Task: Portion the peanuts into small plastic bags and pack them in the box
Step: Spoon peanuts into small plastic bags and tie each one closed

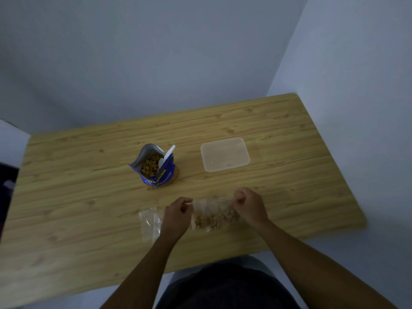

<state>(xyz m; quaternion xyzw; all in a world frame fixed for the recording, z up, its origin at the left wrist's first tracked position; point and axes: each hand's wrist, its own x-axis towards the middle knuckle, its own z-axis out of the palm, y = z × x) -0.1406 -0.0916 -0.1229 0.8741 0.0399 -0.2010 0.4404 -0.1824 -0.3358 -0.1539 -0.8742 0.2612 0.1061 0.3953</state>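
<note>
Peanut pouch (156,172) stands left of the box (225,155), behind the bag (211,216).

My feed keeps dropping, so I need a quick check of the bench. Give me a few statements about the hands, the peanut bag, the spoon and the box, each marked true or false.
1. The left hand and the right hand both grip the small plastic bag of peanuts near its top edge. True.
2. The plastic box sits to the right of the blue peanut bag, apart from it. True.
3. The white spoon lies inside the plastic box. False: the white spoon stands in the open blue peanut bag.
4. The plastic box is full of filled bags. False: no filled bag shows in it.
</note>
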